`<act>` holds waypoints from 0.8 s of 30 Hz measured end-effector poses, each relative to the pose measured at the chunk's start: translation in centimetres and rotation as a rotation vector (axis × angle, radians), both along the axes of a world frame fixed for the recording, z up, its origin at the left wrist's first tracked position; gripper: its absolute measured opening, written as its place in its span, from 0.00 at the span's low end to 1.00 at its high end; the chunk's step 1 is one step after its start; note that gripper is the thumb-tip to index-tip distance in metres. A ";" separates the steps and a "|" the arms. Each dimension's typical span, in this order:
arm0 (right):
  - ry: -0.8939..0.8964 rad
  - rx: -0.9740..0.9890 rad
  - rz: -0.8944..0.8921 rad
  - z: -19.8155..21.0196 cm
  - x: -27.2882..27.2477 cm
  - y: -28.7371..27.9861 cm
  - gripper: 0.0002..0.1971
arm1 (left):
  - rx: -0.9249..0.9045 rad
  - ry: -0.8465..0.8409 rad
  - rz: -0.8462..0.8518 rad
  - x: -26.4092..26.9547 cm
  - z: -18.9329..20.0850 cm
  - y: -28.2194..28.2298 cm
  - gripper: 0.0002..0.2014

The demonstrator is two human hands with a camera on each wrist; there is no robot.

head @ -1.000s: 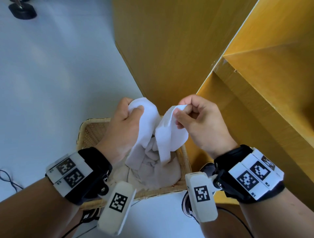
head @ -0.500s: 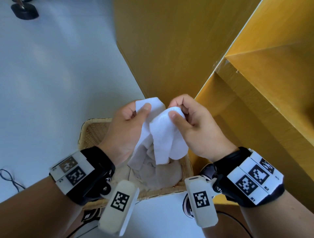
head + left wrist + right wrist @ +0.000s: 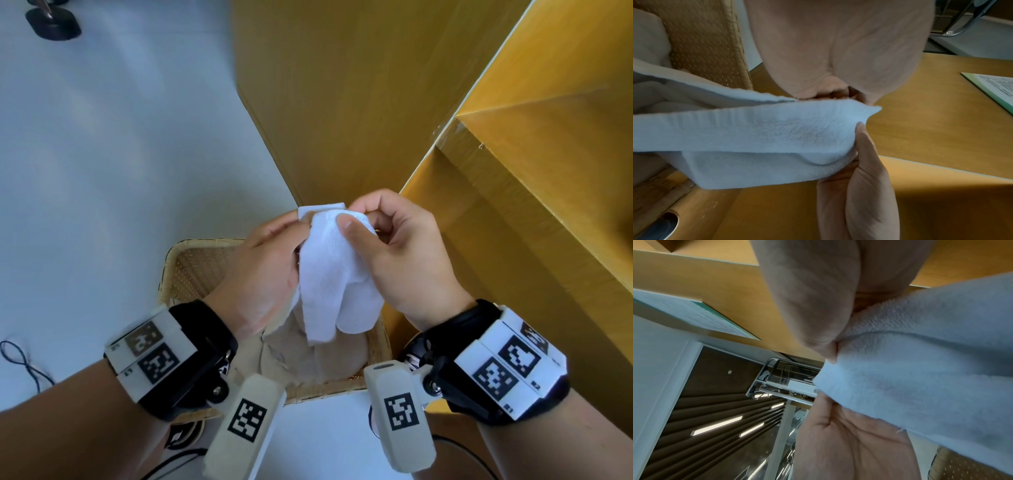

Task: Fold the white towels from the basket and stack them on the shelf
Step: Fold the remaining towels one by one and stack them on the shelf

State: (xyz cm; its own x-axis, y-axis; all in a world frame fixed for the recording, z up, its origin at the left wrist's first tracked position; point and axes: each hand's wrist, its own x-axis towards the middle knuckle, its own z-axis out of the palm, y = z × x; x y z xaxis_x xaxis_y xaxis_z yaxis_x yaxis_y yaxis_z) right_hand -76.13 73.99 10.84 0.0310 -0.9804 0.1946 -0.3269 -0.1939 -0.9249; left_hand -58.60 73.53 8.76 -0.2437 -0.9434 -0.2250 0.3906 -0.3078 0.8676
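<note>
- A black stand base (image 3: 53, 24) sits on the pale floor (image 3: 102, 154) at the far left, and a thin cable (image 3: 20, 359) lies lower down.
- The wicker basket (image 3: 191, 270) stands on the floor against the wooden shelf unit, with more pale towels (image 3: 301, 356) crumpled inside it.
- The left hand (image 3: 260, 274) is above the basket; its fingers (image 3: 284, 219) are curled round the upper left edge of a white towel (image 3: 332, 274).
- The towel is held up between both hands, doubled over, its lower end hanging down into the basket.
- The right hand (image 3: 404, 253) pinches the towel's upper right part, thumb (image 3: 352, 229) pressed on the front and fingers curled behind.
- The two hands are close together, nearly touching at the towel's top.
- The shelf (image 3: 548, 178) rises at the right, just beside the basket.
</note>
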 end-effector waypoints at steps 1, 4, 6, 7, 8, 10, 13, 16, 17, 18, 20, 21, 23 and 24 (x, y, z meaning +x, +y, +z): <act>0.018 -0.003 -0.014 -0.1 0.0 0.0 0.05 | 0.001 0.000 0.003 0.0 0.0 0.0 0.17; 0.049 0.001 -0.049 -0.2 0.0 0.0 0.06 | 0.007 0.007 -0.015 0.0 0.1 -0.1 0.19; 0.057 0.011 -0.063 -0.3 -0.1 -0.1 0.06 | -0.018 -0.013 -0.062 0.1 0.2 0.0 0.22; 0.051 0.019 -0.066 -0.4 -0.1 -0.1 0.07 | -0.055 -0.035 -0.085 0.1 0.1 0.1 0.21; 0.041 0.030 -0.068 -0.5 -0.1 -0.1 0.07 | -0.097 -0.066 -0.100 0.1 0.2 0.2 0.19; 0.035 0.052 -0.060 -0.5 0.0 0.0 0.08 | -0.148 -0.143 -0.074 0.1 0.1 0.3 0.18; 0.076 0.080 -0.016 -0.5 -0.1 0.0 0.13 | -0.192 -0.230 0.008 0.0 0.1 0.1 0.18; 0.167 0.066 0.067 -0.1 0.0 0.2 0.22 | -0.224 -0.307 0.050 0.2 0.2 -0.1 0.21; 0.184 0.063 0.102 0.1 0.1 0.4 0.24 | -0.234 -0.324 0.064 0.3 0.3 -0.2 0.24; 0.192 0.060 0.140 0.2 0.1 0.6 0.26 | -0.239 -0.336 0.073 0.4 0.3 -0.3 0.25; 0.209 0.044 0.198 0.6 0.0 0.9 0.28 | -0.241 -0.339 0.084 0.5 0.3 -0.6 0.23; 0.226 0.038 0.210 0.8 -0.1 1.0 0.28 | -0.242 -0.344 0.090 0.7 0.4 -0.7 0.21; 0.247 0.042 0.220 1.1 -0.4 1.2 0.28 | -0.240 -0.371 0.109 1.0 0.4 -1.0 0.19; 0.244 0.052 0.228 1.2 -0.6 1.2 0.28 | -0.235 -0.378 0.119 1.2 0.3 -1.3 0.19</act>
State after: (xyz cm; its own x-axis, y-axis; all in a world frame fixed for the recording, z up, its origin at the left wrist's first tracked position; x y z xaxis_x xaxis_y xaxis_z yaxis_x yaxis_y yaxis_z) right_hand -76.72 75.22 12.03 0.2903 -0.9512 0.1042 -0.4936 -0.2422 -0.8353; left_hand -57.38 72.28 9.10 -0.0724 -0.9959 -0.0537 0.0538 -0.0577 0.9969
